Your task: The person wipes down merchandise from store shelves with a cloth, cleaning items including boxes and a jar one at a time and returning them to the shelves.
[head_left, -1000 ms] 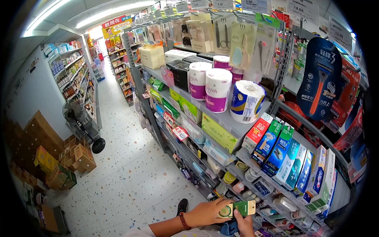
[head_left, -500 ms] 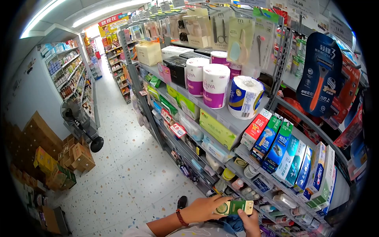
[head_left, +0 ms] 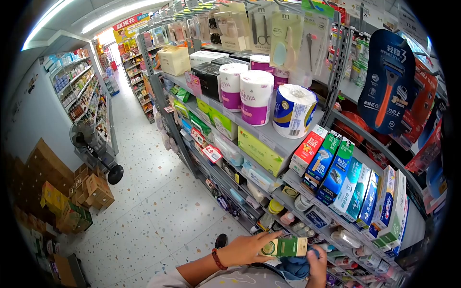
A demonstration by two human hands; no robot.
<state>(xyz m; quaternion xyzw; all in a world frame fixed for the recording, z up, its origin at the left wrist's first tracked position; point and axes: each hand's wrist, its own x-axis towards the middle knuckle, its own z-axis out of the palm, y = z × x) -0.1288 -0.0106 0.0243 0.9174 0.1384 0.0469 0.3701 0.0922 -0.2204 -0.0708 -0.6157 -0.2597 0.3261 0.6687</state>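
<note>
My left hand [head_left: 248, 250], with a beaded bracelet at the wrist, is closed around the left end of a small green and cream box [head_left: 287, 246]. The box lies level in front of my body, its green face turned up. Just beneath its right end hangs a crumpled blue cloth [head_left: 294, 268]. My right hand [head_left: 317, 265] pinches the edge of that cloth, to the right of the box and apart from it. The lower part of the cloth is partly out of clear view.
A shelf unit beside me bears toothpaste boxes [head_left: 354, 185], paper rolls [head_left: 255, 96] and green tissue packs [head_left: 261, 151]. Hanging razor packs [head_left: 388, 81] jut out at the right. Across the aisle stand a black fan [head_left: 82, 133] and cardboard boxes [head_left: 99, 189].
My right hand has let go of the box's right end and moved right, onto the blue cloth. My left hand still holds the box. The view has shifted slightly.
</note>
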